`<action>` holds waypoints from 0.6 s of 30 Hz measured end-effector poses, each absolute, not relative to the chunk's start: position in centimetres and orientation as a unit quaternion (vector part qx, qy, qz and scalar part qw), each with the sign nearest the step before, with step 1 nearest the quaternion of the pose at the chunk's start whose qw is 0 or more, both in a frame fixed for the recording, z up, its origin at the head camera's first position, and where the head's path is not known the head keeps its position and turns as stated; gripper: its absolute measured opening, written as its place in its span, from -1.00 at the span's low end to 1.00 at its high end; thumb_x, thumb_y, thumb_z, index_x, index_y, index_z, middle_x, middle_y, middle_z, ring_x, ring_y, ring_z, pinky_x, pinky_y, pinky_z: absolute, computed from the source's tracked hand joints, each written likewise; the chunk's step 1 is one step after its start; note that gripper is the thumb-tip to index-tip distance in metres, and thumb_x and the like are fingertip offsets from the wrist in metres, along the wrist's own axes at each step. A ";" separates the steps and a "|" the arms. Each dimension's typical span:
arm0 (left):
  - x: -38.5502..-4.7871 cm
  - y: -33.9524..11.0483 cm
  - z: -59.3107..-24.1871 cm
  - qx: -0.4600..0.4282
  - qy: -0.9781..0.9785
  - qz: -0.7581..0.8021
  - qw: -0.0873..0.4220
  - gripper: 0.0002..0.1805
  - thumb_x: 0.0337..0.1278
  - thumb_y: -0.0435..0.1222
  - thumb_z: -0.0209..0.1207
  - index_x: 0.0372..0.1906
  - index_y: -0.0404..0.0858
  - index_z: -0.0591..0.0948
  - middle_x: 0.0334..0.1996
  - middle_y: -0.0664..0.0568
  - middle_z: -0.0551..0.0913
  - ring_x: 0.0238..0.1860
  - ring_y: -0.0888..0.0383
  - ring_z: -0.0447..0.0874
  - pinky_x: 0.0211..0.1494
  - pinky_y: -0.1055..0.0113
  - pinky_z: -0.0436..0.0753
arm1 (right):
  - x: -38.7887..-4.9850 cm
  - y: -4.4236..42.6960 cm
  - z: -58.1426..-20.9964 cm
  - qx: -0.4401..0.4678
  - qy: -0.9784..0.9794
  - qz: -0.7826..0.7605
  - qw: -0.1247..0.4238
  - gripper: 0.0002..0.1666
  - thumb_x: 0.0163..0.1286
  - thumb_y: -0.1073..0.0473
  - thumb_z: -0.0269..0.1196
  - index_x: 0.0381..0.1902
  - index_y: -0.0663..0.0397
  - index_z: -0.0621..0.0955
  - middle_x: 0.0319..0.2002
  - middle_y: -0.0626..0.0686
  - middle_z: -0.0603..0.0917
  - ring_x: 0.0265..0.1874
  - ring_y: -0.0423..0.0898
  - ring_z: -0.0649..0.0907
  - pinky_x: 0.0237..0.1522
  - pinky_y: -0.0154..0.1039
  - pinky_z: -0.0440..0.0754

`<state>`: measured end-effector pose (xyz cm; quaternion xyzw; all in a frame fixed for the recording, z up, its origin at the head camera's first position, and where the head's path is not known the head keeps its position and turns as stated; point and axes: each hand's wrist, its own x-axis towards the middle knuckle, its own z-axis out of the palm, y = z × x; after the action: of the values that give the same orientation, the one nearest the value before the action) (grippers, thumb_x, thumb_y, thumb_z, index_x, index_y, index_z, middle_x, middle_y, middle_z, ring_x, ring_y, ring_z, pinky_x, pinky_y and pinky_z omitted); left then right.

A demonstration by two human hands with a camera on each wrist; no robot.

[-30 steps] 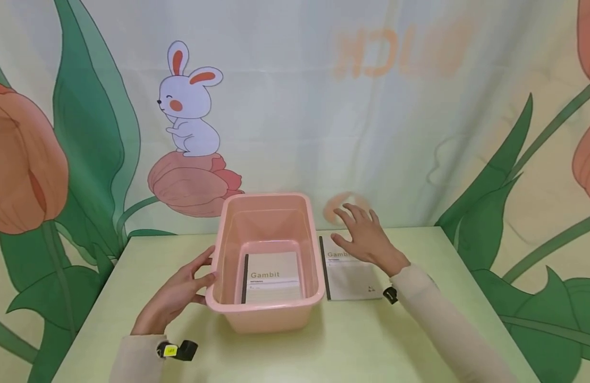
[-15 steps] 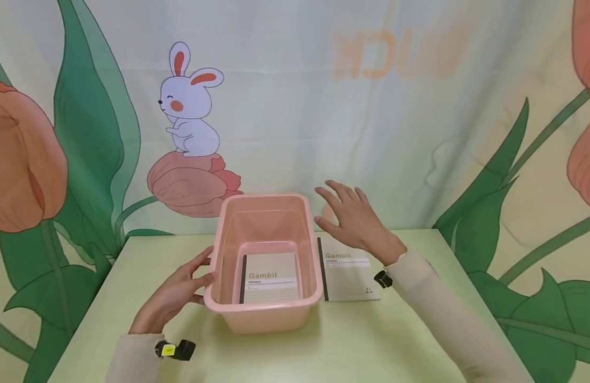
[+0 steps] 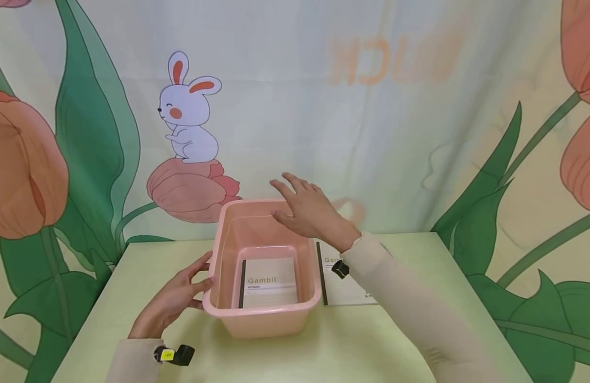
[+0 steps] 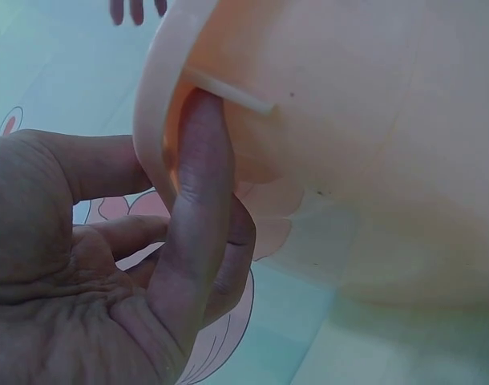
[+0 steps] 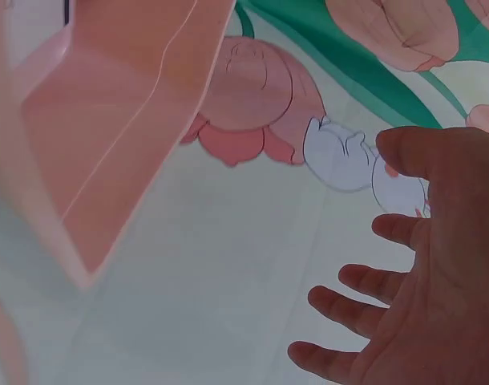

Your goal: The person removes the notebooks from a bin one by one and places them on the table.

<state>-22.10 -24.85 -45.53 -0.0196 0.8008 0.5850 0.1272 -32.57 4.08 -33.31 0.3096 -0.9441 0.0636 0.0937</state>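
A pink plastic bin [image 3: 263, 325] stands on the table, and inside it lies a notebook [image 3: 270, 271] with "Gambit" on the cover. My left hand [image 3: 173, 298] holds the bin's left rim; the left wrist view shows the rim [image 4: 152, 104] between thumb and fingers. Over the bin's back right corner hovers my right hand [image 3: 311, 213], fingers spread and holding nothing. In the right wrist view, that hand [image 5: 421, 273] is apart from the bin. A second notebook [image 3: 343, 290] lies on the table just right of the bin, partly hidden by my right forearm.
The pale green table [image 3: 362, 346] ends at a printed cloth backdrop [image 3: 371, 138] with tulips and a rabbit, right behind the bin. Black wrist cameras sit on both sleeves.
My right hand has moved left, from above the second notebook to over the bin's back right corner. The left hand has stayed on the rim, and both notebooks lie as before.
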 end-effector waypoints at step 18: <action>-22.1 -24.9 -45.5 -0.021 0.799 0.587 0.129 -0.17 0.39 -0.21 0.11 0.59 0.05 -0.06 0.39 -0.22 0.17 0.25 -0.25 0.44 -0.13 0.09 0.75 | -36.3 -3.3 -39.1 0.256 -0.955 0.129 -0.077 -0.19 0.45 -0.25 0.03 0.57 -0.33 0.05 0.57 -0.01 0.09 0.41 0.04 0.41 0.29 0.03 0.52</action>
<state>-22.08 -24.86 -45.52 -0.0210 0.7989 0.5871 0.1286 -36.28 -3.33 -39.10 0.2556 -0.9551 0.1285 -0.0772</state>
